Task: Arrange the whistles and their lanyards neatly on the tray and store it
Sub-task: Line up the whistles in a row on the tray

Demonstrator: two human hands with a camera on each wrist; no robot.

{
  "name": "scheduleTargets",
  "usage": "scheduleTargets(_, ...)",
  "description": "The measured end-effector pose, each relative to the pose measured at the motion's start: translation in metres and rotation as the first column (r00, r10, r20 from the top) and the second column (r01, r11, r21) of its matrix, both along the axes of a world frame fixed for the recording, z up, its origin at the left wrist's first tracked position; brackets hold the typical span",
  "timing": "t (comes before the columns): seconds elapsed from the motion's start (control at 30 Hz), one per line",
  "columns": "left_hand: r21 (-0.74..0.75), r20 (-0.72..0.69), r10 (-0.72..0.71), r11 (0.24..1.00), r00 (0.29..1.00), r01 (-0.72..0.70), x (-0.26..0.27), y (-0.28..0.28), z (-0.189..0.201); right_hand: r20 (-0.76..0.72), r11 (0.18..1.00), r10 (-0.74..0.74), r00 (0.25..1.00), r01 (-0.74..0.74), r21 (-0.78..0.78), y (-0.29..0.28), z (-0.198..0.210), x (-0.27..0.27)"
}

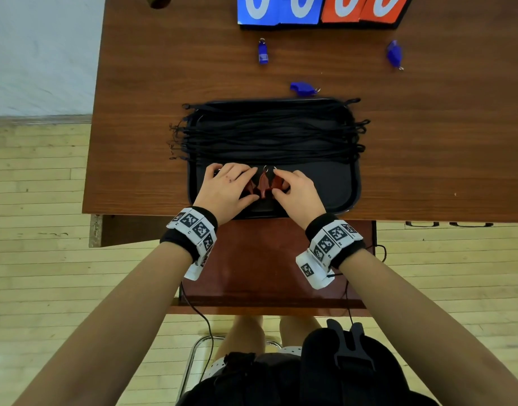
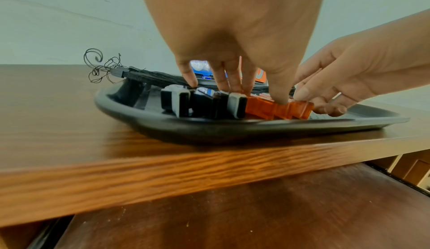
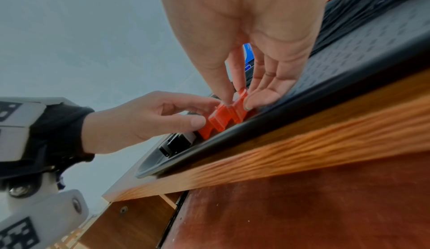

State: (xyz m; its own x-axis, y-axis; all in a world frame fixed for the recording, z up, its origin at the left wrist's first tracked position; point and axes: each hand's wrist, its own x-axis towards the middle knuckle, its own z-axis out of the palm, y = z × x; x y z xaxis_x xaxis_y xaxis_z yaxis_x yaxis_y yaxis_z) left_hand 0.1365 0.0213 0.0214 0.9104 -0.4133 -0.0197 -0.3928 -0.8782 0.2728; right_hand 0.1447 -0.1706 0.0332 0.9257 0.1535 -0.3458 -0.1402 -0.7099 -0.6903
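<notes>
A black tray [image 1: 355, 183] sits at the table's near edge, with black lanyards [image 1: 269, 133] laid straight across its far half. On the near half, three red whistles [image 1: 264, 186] stand side by side to the right of black whistles [image 2: 184, 102]. My left hand [image 1: 237, 183] covers the black ones, and its thumb and index finger pinch the left red whistle [image 2: 260, 105]. My right hand [image 1: 292, 189] pinches the right red whistle [image 3: 239, 105] between thumb and fingers. Three blue whistles [image 1: 262, 52] [image 1: 303, 88] [image 1: 394, 54] lie on the table beyond the tray.
A blue and red flip scoreboard [image 1: 319, 10] stands at the table's far edge. A dark wooden pull-out shelf [image 1: 266, 259] sticks out under the table in front of me. The lanyard ends [image 1: 175, 136] hang over the tray's left and right rims.
</notes>
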Motion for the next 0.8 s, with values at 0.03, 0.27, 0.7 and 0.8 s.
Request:
scheduleTargets(0.03, -0.005, 0.005, -0.001, 1.0, 1.0, 0.001, 0.0, -0.001, 0.0, -0.002, 1.0, -0.002, 1.0, 0.002, 0.002, 0.0, 0.0, 0.0)
scheduleTargets(0.27, 0.015, -0.019, -0.036, 0.999, 0.999, 0.036, 0.0, 0.0, 0.0, -0.009, 1.0, 0.001, 1.0, -0.001, -0.004, 0.001, 0.001, 0.0)
scheduleTargets(0.7, 0.012, -0.033, -0.035, 0.999, 0.999, 0.035, 0.056, -0.04, 0.052, 0.061, 0.993, -0.034, 0.998, 0.04, -0.11, -0.042, 0.053, 0.033)
scheduleTargets(0.8, 0.012, -0.043, -0.033, 0.999, 0.999, 0.034, 0.093, -0.07, 0.064, 0.07, 0.988, -0.096, 0.993, 0.103, -0.117, -0.071, 0.063, 0.067)
